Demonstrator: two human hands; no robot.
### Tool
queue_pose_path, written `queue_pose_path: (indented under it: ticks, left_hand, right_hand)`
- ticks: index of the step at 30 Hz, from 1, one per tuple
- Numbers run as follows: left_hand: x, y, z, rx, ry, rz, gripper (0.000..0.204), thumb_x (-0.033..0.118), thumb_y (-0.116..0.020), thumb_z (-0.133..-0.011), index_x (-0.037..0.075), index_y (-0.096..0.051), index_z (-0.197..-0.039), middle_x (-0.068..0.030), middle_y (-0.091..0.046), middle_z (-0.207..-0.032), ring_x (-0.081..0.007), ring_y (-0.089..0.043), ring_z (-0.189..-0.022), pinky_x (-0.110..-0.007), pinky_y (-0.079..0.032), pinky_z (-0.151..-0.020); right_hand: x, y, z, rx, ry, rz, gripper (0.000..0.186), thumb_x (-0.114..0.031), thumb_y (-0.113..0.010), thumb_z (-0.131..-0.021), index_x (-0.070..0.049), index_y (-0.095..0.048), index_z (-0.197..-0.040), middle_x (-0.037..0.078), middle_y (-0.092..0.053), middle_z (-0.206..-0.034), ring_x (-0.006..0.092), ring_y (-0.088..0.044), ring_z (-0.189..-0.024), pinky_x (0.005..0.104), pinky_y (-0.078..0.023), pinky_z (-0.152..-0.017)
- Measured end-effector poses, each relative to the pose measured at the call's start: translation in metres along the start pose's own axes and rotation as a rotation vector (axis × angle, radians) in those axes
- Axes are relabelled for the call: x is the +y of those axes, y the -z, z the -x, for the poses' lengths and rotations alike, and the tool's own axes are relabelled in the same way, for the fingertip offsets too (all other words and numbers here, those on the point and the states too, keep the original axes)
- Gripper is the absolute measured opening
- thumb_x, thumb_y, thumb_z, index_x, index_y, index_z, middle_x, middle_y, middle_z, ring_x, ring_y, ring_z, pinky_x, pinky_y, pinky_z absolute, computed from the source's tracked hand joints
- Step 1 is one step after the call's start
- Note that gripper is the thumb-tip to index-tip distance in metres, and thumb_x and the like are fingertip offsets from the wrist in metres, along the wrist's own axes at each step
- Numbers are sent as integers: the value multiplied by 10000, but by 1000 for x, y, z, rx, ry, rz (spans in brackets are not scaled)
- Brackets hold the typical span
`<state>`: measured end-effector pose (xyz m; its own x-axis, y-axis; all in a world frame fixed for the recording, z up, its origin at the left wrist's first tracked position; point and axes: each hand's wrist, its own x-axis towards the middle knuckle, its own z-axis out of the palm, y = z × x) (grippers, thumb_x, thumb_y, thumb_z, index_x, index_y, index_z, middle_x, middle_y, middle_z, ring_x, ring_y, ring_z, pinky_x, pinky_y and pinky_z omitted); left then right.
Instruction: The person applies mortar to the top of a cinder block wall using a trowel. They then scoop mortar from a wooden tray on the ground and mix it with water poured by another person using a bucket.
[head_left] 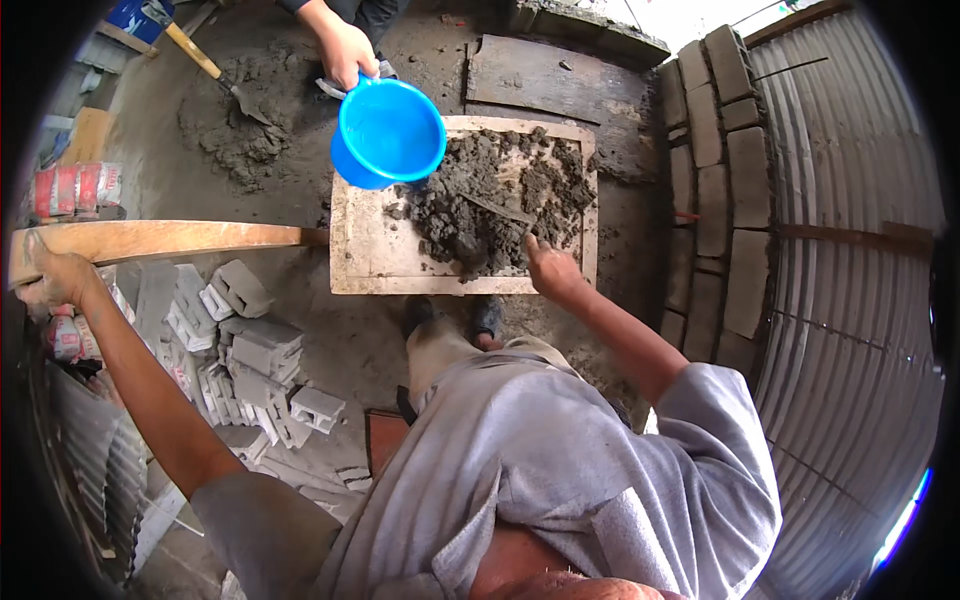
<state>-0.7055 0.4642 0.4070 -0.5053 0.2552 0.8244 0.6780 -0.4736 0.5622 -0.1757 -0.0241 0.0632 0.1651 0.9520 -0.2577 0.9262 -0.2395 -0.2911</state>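
Note:
At the far left my left hand point(52, 275) is closed round the end of a long wooden plank point(190, 238). The plank's other end reaches to the left edge of a pale mortar board point(362, 255). Over that board my right hand point(552, 268) grips a trowel point(497, 209), its blade lying in a heap of wet grey mortar point(465, 195). Another person's hand point(345, 52) holds a blue plastic pail point(390, 130) by its rim, tilted over the board's far left corner. Whether liquid is in the pail is hard to tell.
A shovel point(205, 62) stands in a mortar pile point(235, 125) at the far left. Broken concrete blocks point(265, 350) are heaped left of my legs, near red-and-white bags point(78, 190). A block wall point(715, 190) and corrugated metal sheets point(850, 200) line the right side.

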Motion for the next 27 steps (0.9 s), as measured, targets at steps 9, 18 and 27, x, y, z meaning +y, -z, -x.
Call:
queue_pose_path:
  ticks: [9, 18, 27]
  left_hand:
    - [-49, -8, -9, -117, 54, -90, 750, 414, -844, -708, -74, -491, -1155, -262, -590, -1109, -350, -639, -963, -449, -539, -844]
    - [-23, -16, 2, -75, -62, -44, 686, 439, -847, -698, -88, -566, -1036, -254, -619, -1031, -372, -631, -948, -467, -507, -856]
    - [-10, -14, -4, -79, -76, -33, 803, 429, -850, -707, -107, -482, -1179, -283, -535, -1157, -380, -573, -1074, -473, -470, -938]
  right_hand:
    - [8, 84, -6, -210, -334, -452, 355, -340, -500, -961, -48, -671, -1066, 176, -680, -804, 280, -678, -773, 421, -546, -749]
    - [8, -2, -54, -144, -192, -270, 365, -340, -487, -977, -11, -643, -992, 133, -645, -720, 235, -662, -664, 391, -542, -651]
    - [41, 21, -14, -140, -304, -240, 379, -365, -509, -952, -25, -662, -1020, 235, -695, -962, 343, -684, -892, 464, -547, -810]
